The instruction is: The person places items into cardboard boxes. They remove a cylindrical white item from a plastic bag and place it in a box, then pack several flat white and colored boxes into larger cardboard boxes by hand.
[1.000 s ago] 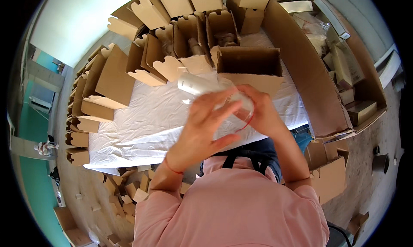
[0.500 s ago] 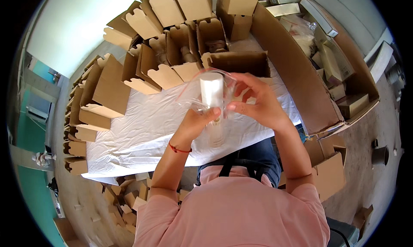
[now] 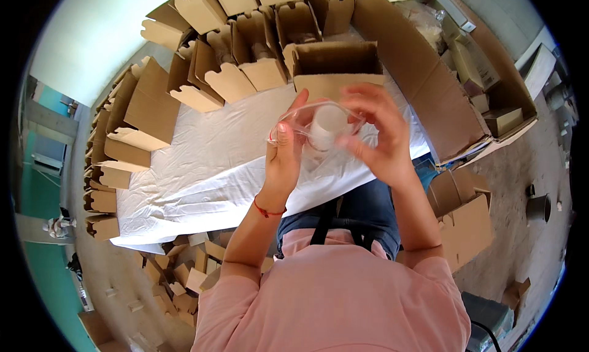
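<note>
Between my hands, above the front of the white-covered table, is a clear plastic bag (image 3: 297, 120) with a red line along its mouth. A white, round-topped bottle (image 3: 329, 120) stands inside it, its top toward me and its lower part blurred through the film. My left hand (image 3: 284, 153) grips the bag's left side, thumb in front and fingers behind. My right hand (image 3: 383, 134) curls around the bag's right side, fingers above and thumb below, smeared by motion. A red cord bracelet circles my left wrist.
Open brown cartons (image 3: 245, 76) stand in rows at the back, some with wrapped items inside. More cartons (image 3: 138, 113) line the left edge. A large cardboard box (image 3: 423, 76) of small boxes and plastic is at right. Folded cartons (image 3: 184, 284) lie on the floor.
The bottle has gone from upright and long in view to tipped with its top toward me. The bag's mouth now surrounds it, and my left hand has turned upward along the bag's side.
</note>
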Tool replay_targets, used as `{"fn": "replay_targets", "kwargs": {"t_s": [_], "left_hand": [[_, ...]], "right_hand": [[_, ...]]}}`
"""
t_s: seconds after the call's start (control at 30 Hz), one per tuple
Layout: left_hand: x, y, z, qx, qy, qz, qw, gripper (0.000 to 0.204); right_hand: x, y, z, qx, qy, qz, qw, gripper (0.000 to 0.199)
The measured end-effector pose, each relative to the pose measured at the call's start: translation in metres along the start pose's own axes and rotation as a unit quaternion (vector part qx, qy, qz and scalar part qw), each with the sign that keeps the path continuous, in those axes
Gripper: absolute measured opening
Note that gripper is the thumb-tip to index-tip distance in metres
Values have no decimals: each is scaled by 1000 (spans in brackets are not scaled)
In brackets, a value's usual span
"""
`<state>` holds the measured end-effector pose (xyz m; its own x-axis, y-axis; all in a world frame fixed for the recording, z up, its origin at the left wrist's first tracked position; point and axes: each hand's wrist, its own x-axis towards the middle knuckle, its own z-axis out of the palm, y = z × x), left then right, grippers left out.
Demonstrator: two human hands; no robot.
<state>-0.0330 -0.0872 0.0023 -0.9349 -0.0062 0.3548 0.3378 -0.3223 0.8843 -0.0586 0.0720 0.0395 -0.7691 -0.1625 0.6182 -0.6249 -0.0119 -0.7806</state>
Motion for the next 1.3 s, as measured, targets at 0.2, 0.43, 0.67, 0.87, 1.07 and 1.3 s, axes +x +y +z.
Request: {"fn": "replay_targets", "kwargs": {"t_s": [0.2, 0.43, 0.67, 0.87, 1.07, 1.3], "left_hand": [[6, 19, 3, 0, -36, -27, 999, 70], [7, 15, -7, -60, -33, -103, 992, 69], [-11, -18, -8, -24, -25, -118, 992, 39], [-3, -3, 4, -131, 26, -45, 990, 36], [-2, -3, 10, -143, 70, 1, 987, 41], [1, 1, 2, 24, 38, 62, 997, 59]], "right_hand": [[9, -6, -14, -102, -103, -86, 986, 19], [16, -5, -8, -12, -96, -26, 995, 9], [19, -6, 8, -17, -123, 30, 992, 9], [18, -6, 12, -21, 26, -28, 999, 19], [7, -9, 13, 24, -24, 82, 996, 20], [11, 8, 14, 128, -22, 87, 988, 6]]}}
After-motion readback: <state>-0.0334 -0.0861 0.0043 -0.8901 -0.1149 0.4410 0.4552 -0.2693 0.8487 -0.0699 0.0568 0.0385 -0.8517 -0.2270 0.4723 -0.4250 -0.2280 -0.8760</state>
